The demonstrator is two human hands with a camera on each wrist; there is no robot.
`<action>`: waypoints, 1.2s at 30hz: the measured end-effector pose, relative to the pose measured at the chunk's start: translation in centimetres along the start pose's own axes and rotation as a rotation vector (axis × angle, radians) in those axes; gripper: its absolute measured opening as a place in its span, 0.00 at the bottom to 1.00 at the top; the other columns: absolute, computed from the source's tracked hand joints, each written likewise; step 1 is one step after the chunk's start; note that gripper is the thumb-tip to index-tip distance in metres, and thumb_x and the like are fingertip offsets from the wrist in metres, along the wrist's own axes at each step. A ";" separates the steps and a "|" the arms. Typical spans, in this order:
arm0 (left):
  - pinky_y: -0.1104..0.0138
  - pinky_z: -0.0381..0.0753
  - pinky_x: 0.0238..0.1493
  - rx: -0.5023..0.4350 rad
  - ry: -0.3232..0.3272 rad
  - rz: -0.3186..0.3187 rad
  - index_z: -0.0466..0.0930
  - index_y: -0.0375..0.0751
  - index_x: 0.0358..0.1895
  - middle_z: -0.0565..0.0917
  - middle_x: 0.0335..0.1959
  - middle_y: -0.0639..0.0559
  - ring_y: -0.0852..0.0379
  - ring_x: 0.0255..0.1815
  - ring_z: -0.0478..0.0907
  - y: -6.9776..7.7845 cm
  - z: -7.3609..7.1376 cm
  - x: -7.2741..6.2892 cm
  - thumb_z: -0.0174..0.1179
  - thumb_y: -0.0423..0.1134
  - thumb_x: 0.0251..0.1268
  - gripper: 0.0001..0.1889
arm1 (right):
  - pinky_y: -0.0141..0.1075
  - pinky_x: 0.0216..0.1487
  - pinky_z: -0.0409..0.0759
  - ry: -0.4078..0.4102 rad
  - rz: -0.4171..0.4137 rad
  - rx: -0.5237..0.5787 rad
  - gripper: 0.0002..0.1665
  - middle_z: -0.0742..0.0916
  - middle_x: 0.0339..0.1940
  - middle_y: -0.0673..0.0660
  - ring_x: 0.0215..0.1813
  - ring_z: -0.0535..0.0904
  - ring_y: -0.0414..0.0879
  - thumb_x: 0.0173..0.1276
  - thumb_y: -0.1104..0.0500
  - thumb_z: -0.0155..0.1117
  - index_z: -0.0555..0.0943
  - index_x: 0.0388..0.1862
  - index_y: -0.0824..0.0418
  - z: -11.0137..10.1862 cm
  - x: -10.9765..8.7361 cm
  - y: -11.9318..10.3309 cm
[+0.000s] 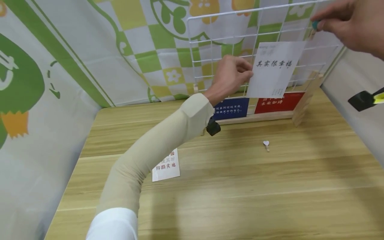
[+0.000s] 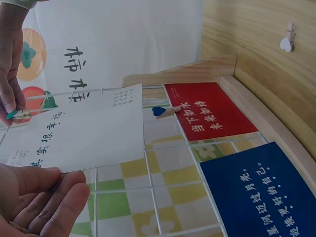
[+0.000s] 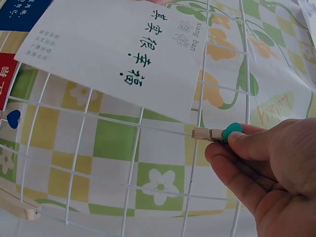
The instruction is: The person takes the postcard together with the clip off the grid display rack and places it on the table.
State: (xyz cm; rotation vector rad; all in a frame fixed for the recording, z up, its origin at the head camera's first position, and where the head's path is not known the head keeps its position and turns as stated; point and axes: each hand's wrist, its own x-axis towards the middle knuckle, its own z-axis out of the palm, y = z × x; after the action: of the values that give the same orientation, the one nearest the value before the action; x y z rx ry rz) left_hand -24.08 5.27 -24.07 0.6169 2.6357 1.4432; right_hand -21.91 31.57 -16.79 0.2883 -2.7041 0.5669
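My left hand (image 1: 232, 75) pinches the left edge of a white card (image 1: 273, 78) with black handwriting, holding it up against a white wire grid (image 1: 223, 41). In the left wrist view, thumb and fingers (image 2: 44, 197) meet at the card's edge. At the upper right, my right hand (image 1: 357, 28) pinches a small wooden clothespin (image 3: 210, 134) by its end, which bears a teal heart (image 3: 232, 131). The clothespin's tip lies over a grid wire near the card's corner. Lower on the grid hang a blue card (image 2: 264, 192) and a red card (image 2: 212, 111), with a blue-heart clothespin (image 2: 165, 111) at the red one.
The grid stands in a wooden base (image 1: 270, 116) on a wood-grain table (image 1: 255, 193). A white-heart clothespin (image 1: 266, 145) lies in front of it. Another card with red writing (image 1: 166, 168) lies partly under my left sleeve. A patterned cloth (image 1: 168, 43) hangs behind.
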 end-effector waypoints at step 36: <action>0.66 0.88 0.40 -0.123 0.018 -0.245 0.85 0.33 0.41 0.88 0.38 0.40 0.49 0.38 0.87 -7.8 -4.4 -7.2 0.65 0.29 0.62 0.06 | 0.37 0.47 0.78 -0.212 0.191 0.078 0.24 0.83 0.27 0.25 0.34 0.74 0.20 0.73 0.48 0.60 0.81 0.58 0.63 3.1 -4.1 3.6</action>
State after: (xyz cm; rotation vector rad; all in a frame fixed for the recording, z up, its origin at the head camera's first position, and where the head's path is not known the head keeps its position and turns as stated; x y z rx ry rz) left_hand -21.06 -4.72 -28.95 0.2601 2.5050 1.5253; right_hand -20.10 33.99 -22.24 0.1160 -2.9395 0.7349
